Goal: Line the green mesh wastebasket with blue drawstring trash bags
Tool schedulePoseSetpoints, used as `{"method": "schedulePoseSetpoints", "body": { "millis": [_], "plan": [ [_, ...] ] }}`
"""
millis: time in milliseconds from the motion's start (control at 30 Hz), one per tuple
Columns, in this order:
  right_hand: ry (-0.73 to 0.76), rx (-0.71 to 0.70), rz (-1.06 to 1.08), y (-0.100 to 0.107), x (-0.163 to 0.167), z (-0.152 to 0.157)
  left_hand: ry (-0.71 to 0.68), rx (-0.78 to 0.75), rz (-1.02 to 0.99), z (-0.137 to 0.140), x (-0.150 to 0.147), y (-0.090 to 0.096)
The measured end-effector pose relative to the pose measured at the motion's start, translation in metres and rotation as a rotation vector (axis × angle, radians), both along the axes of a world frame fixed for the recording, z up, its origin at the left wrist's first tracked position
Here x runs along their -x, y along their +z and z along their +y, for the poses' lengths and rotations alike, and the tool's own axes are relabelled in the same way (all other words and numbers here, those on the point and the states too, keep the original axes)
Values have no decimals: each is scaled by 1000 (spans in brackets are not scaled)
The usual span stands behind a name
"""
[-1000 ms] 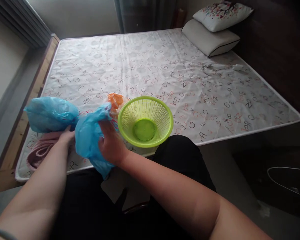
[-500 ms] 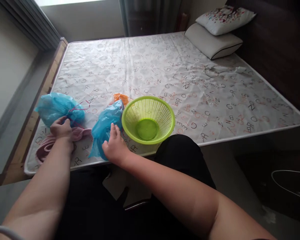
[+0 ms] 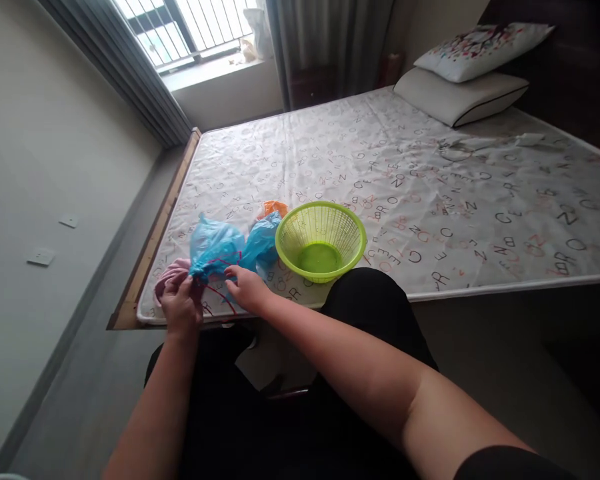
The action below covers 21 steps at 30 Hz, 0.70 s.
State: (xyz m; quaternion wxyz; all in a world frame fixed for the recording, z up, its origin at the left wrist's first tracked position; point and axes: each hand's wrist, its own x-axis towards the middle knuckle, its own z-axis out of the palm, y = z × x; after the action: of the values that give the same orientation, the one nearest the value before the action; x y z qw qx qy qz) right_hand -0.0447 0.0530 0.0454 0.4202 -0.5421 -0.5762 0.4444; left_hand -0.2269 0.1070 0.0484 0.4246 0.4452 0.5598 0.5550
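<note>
My left hand (image 3: 181, 301) is closed on the gathered neck of a blue plastic bag (image 3: 215, 239), near the mattress's front left corner. Red string (image 3: 221, 299) trails from the tied neck. My right hand (image 3: 251, 291) is just right of the neck, thumb and fingers apart, close to the string; I see nothing held in it. Behind its fingers lies a second blue plastic bag (image 3: 263, 243), against a green plastic basket (image 3: 321, 275). A pink cloth (image 3: 173, 272) lies behind my left hand, partly hidden.
An orange plastic bag (image 3: 274, 207) lies behind the blue ones. The letter-printed mattress (image 3: 340, 160) has a wooden bed edge (image 3: 153, 247) on its left. Two pillows (image 3: 460, 93) are stacked at the far right. My knee (image 3: 367, 297) is up against the front edge by the basket.
The view has swung left and up. My left hand has pulled the first blue bag rightward by its neck, close to the second. My right hand has left the second bag and come near the neck.
</note>
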Motion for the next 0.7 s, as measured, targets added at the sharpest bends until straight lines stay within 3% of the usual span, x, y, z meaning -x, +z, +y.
{"method": "schedulePoseSetpoints", "body": {
  "millis": [100,200,333,433,533,633,700],
  "plan": [
    [9,68,108,-12,12,0,-102,83,-126,-35,5,-6],
    [-8,59,219,-22,19,1,-241,226,-65,-55,12,-14],
    [-1,-19,286,-23,20,3,-375,281,113,-63,20,-24],
    [67,-76,220,-15,17,5,-448,192,292,-59,22,-24],
    [121,-178,86,-8,10,6,-415,-29,441,-49,20,-19],
    [67,-270,-59,-5,-2,6,-384,-173,512,-38,14,-14],
    [15,-295,-136,-7,-10,3,-425,-160,507,-34,7,-13]
  ]
}}
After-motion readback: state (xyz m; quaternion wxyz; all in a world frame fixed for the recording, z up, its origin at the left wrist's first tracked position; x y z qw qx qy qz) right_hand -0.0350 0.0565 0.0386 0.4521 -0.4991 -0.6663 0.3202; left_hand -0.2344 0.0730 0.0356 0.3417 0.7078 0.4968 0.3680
